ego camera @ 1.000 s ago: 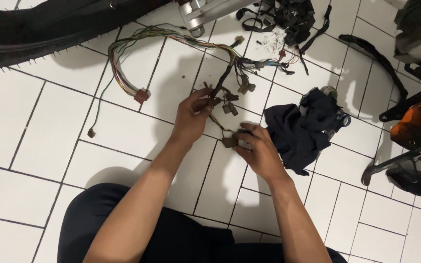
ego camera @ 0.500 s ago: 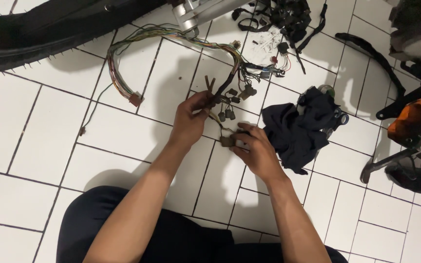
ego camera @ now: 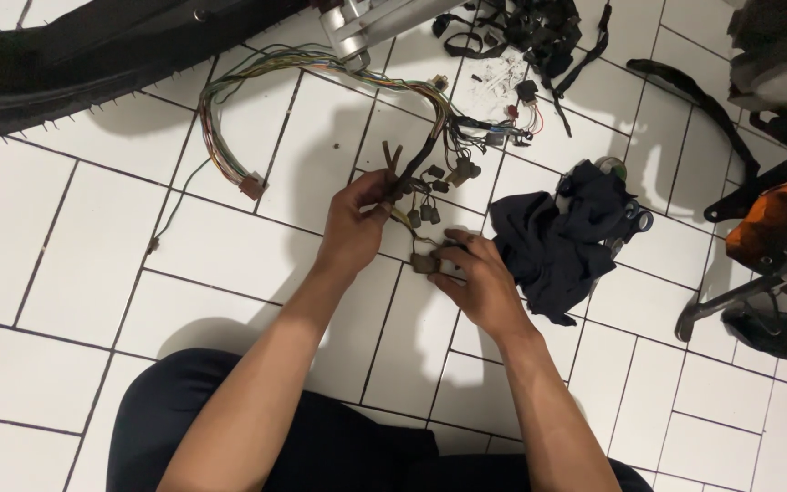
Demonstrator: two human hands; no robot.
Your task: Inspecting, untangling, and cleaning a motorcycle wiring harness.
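White floor tiles (ego camera: 66, 228) carry a wiring harness (ego camera: 257, 100); left hand (ego camera: 357, 223) pinches its wires, right hand (ego camera: 480, 282) clamps a connector (ego camera: 424, 264). Steady grips prevent tangles.

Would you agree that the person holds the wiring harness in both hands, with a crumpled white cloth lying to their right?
Not quite: in the head view the crumpled cloth is dark navy, not white. Both hands, left and right, do hold the multicoloured wiring harness.

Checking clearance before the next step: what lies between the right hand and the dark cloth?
Head view: only bare white tile separates the right hand, pinching a brown connector, from the dark cloth; the gap is narrow.
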